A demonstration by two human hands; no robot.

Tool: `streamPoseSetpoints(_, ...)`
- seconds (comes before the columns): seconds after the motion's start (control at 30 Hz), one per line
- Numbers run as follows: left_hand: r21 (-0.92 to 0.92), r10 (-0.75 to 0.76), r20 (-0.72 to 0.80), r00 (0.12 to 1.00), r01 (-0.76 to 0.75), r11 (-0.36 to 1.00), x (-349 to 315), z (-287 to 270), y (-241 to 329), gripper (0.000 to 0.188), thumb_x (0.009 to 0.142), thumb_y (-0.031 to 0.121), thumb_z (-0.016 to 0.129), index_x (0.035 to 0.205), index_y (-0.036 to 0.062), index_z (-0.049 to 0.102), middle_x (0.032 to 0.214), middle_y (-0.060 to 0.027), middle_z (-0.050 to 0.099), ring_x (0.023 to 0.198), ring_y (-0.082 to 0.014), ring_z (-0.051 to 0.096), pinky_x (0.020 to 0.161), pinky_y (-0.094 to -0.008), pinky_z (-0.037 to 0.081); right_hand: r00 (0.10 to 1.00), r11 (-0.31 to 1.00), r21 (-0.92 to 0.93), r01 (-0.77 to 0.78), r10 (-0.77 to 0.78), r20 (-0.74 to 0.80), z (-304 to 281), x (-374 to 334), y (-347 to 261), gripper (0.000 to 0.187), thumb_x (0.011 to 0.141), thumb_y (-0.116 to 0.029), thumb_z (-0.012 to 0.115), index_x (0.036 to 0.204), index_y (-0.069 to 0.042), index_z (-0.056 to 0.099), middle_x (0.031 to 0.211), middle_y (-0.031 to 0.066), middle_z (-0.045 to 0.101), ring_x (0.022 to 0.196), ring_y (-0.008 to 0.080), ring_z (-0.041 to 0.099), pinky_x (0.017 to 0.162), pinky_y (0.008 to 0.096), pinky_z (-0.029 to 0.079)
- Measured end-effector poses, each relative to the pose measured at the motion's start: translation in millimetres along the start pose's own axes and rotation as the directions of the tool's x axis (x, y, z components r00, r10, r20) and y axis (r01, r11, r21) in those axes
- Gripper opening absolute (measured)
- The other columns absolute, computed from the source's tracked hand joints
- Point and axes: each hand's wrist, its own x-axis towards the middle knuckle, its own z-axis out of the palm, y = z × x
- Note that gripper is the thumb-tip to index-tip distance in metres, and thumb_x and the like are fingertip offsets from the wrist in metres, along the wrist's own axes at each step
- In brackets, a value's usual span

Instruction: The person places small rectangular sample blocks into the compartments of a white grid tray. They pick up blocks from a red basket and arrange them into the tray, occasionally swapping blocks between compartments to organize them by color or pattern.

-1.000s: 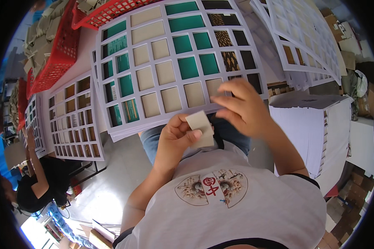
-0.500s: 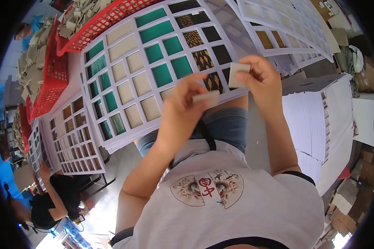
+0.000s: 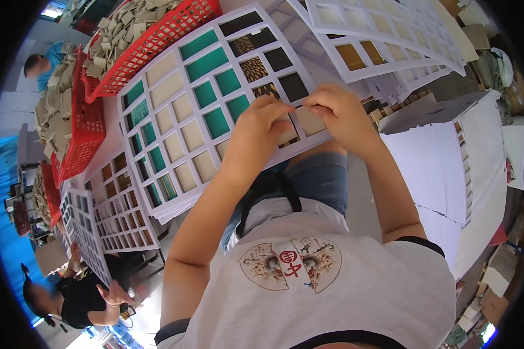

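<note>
A white grid board (image 3: 174,210) with several square openings lies before me, its openings showing beige, teal, black and patterned squares. Over its near right corner, my left hand (image 3: 263,125) is closed, thumb and fingers pinched at a small beige tile (image 3: 286,137) by one opening; the fingers partly cover this tile. Close beside it my right hand (image 3: 340,116) is closed too, fingertips at the upper edge of another beige tile (image 3: 311,123) at the corner opening. Whether either tile lies fully flat in its opening is hard to tell.
Red plastic baskets (image 3: 151,49) full of beige tiles stand beyond the board and at the left (image 3: 90,136). More white grid boards (image 3: 332,64) lie at the far right. A white stack (image 3: 431,174) stands to my right. At lower left a person (image 3: 70,296) handles another board.
Both hands have come together and lowered the two beige tiles from the air to the board's near right corner. The person at left has raised a board.
</note>
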Motion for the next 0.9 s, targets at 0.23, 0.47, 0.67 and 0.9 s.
streamPoseSetpoints(0.23, 0.232, 0.229, -0.121, 0.966, -0.197, 0.952, -30, 13, -16, 0.056, 0.074, 0.013, 0.076, 0.126, 0.0018, 0.057, 0.125, -0.0144, 0.055, 0.118, -0.0378, 0.049, 0.099, -0.0464, 0.041, 0.988, 0.915, -0.395, 0.083, -0.023, 0.155, -5, -31, -39, 0.047, 0.076, -0.018, 0.074, 0.120, -0.008, 0.062, 0.135, 0.0134, 0.049, 0.122, 0.0357, 0.047, 0.099, 0.0463, 0.042)
streamPoseSetpoints(0.47, 0.380, 0.359, 0.170, 0.918, -0.397, 0.835, -47, -9, -21, 0.060, 0.076, 0.019, 0.076, 0.127, -0.0021, 0.053, 0.140, -0.0174, 0.043, 0.128, -0.0394, 0.038, 0.105, -0.0537, 0.035, 0.983, 0.819, -0.572, 0.045, 0.066, 0.172, -5, -36, -51, 0.064, 0.064, -0.018, 0.083, 0.124, -0.011, 0.061, 0.141, 0.0119, 0.047, 0.129, 0.0335, 0.044, 0.102, 0.0474, 0.041)
streamPoseSetpoints(0.67, 0.208, 0.361, 0.353, 0.863, -0.448, 0.869, -33, -38, -19, 0.074, 0.075, 0.015, 0.076, 0.137, -0.0013, 0.041, 0.143, -0.0205, 0.037, 0.129, -0.0406, 0.038, 0.108, -0.0523, 0.032, 0.947, 0.679, -0.682, -0.272, 0.313, -0.065, -61, -78, -111, 0.043, 0.081, -0.017, 0.071, 0.121, -0.007, 0.061, 0.134, 0.0138, 0.053, 0.124, 0.0327, 0.048, 0.102, 0.0415, 0.042)
streamPoseSetpoints(0.9, -0.002, 0.462, 0.442, 0.769, -0.515, 0.857, -45, -115, -1, 0.059, 0.081, 0.009, 0.072, 0.135, 0.0033, 0.049, 0.145, -0.0188, 0.039, 0.130, -0.0398, 0.042, 0.106, -0.0474, 0.037, -0.174, -0.062, 0.269, -0.961, 0.893, -0.415, 65, -454, -178, 0.016, 0.088, -0.023, 0.064, 0.092, -0.007, 0.065, 0.076, 0.0083, 0.064, 0.071, 0.0225, 0.061, 0.066, 0.0350, 0.049)
